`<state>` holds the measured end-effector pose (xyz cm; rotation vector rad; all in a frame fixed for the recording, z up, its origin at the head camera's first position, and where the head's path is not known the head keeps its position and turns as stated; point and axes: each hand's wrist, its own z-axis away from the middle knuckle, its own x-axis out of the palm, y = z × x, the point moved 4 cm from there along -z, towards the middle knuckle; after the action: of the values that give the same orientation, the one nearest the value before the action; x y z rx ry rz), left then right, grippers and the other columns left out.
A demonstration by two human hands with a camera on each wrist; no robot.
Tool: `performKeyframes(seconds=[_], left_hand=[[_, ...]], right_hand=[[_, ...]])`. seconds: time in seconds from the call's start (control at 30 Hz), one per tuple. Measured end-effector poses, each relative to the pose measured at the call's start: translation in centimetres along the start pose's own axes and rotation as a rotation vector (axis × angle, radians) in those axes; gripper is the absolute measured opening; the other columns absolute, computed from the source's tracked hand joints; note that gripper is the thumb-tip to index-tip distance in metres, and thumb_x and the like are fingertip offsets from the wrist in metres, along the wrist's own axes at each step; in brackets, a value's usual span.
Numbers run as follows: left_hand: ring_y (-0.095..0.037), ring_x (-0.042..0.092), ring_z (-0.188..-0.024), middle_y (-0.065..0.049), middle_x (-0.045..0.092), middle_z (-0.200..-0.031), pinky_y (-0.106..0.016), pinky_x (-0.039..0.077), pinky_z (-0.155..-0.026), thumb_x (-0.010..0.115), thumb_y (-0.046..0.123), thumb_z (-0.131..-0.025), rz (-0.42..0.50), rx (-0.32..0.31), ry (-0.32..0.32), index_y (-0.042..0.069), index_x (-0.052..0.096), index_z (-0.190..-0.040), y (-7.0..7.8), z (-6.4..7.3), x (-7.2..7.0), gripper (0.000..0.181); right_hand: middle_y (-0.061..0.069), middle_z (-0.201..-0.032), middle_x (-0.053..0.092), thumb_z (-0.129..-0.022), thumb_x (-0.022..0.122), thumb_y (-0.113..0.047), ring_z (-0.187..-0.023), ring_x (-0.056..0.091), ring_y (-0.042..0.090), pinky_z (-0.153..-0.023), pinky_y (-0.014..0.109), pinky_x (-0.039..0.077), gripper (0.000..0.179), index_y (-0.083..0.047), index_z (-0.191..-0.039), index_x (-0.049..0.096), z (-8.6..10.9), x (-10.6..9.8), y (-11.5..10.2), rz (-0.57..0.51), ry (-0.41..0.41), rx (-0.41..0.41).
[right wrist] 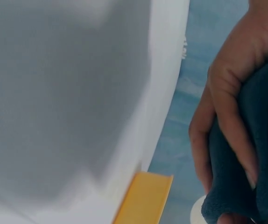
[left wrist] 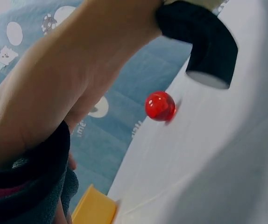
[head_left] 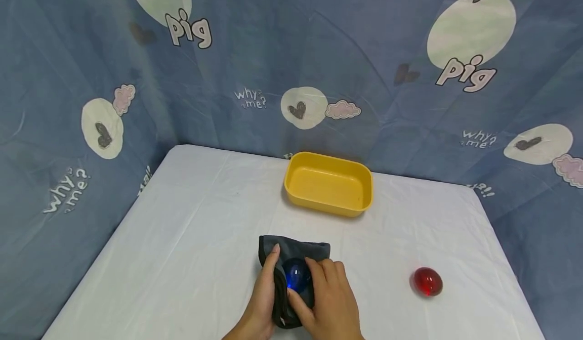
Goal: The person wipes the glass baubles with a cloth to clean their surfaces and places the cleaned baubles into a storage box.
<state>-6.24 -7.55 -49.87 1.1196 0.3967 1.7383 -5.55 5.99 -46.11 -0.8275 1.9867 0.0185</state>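
Note:
A folded dark grey cloth [head_left: 291, 249] lies in my left hand [head_left: 260, 299], whose thumb presses along its left side. On top of the cloth sits a glossy, see-through blue ball [head_left: 297, 274]. My right hand [head_left: 334, 299] pinches this ball between its thumb and fingers, against the fabric. In the right wrist view, fingers spread over the outside of the bunched cloth [right wrist: 232, 172]. The ball is hidden by cloth and hands in both wrist views.
A yellow rectangular tub [head_left: 328, 210] stands at the back of the white table [head_left: 205, 239]. A clear red ball [head_left: 427, 282] rests on the table to the right of my hands. Blue printed fabric [head_left: 255, 41] hangs behind and beside the table.

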Motion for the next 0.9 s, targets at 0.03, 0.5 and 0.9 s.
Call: performKeyframes(seconds=[0.03, 0.5, 0.9], left_hand=[[-0.014, 0.065, -0.103, -0.003, 0.064, -0.122, -0.029, 0.054, -0.089, 0.044, 0.083, -0.094, 0.005, 0.007, -0.003, 0.01, 0.05, -0.143, 0.1, -0.1, 0.0, 0.087], [-0.015, 0.066, -0.104, -0.005, 0.065, -0.12, -0.031, 0.054, -0.092, 0.037, 0.079, -0.099, 0.019, -0.025, -0.1, 0.006, 0.047, -0.145, -0.4, -0.4, 0.1, 0.087], [-0.015, 0.066, -0.105, -0.004, 0.065, -0.119, -0.034, 0.055, -0.092, 0.038, 0.078, -0.099, 0.099, -0.059, -0.215, 0.013, 0.058, -0.136, -0.1, -0.5, 0.1, 0.077]], right_hand=[[0.004, -0.105, 0.057, -0.101, 0.056, -0.064, -0.092, 0.049, 0.017, -0.078, 0.034, 0.051, 0.07, -0.002, -0.134, 0.063, 0.0, 0.1, -0.1, 0.009, -0.006, -0.007], [0.003, -0.106, 0.059, -0.102, 0.058, -0.058, -0.089, 0.053, 0.013, -0.076, 0.031, 0.052, 0.06, -0.003, -0.126, 0.068, 0.0, 0.0, -0.1, -0.008, 0.009, -0.049], [0.005, -0.124, 0.058, -0.09, 0.079, -0.05, -0.105, 0.056, 0.016, -0.087, 0.035, 0.055, 0.07, -0.009, -0.143, 0.059, 0.2, 0.5, 0.0, 0.014, -0.055, -0.041]])
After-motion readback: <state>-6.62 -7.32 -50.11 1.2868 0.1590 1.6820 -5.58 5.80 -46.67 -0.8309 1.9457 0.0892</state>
